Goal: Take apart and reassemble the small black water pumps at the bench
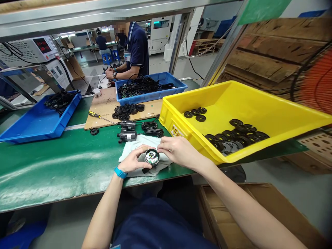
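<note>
My left hand wraps its fingers round a small round pump body with its open face up, showing a green circuit board inside. My right hand pinches at the top edge of that same part with fingertips pressed together. Both hands work over a white cloth on the green table. Two finished black pumps with coiled cables lie just beyond the cloth.
A yellow bin with black round covers stands at my right. A blue bin sits left, another blue bin of cables behind. A screwdriver lies on cardboard. Another person works across the table. A cardboard box stands below.
</note>
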`<state>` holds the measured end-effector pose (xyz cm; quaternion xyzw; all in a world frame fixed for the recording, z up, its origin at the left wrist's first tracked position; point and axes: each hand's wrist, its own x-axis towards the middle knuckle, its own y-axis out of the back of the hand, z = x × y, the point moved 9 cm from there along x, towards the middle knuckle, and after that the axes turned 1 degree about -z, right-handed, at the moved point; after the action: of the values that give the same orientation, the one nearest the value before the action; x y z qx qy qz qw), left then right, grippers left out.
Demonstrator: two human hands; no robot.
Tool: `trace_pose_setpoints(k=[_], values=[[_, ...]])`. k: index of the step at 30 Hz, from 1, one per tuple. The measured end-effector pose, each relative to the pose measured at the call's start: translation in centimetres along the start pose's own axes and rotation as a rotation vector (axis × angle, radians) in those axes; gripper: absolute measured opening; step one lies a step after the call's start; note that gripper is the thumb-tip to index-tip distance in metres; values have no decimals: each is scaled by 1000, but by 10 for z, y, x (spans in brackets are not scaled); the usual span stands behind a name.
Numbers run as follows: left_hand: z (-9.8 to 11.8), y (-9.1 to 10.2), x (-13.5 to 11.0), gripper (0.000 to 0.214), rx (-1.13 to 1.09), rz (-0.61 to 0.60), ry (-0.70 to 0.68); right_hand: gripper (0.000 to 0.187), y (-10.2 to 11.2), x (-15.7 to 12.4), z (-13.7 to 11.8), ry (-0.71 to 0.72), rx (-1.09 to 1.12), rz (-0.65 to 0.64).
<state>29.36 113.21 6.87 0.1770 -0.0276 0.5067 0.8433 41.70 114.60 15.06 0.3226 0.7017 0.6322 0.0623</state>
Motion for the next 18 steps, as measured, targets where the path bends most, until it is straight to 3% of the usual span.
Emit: trace_pose_setpoints(k=[4, 11, 18], values=[[6, -5, 1, 61, 69, -3, 6, 21, -2, -2, 4, -29, -23, -15], [12, -18, 7, 56, 126, 192, 4, 24, -2, -9, 2, -20, -130, 30], [11, -20, 13, 54, 147, 171, -49, 26, -1, -14, 5, 21, -182, 13]])
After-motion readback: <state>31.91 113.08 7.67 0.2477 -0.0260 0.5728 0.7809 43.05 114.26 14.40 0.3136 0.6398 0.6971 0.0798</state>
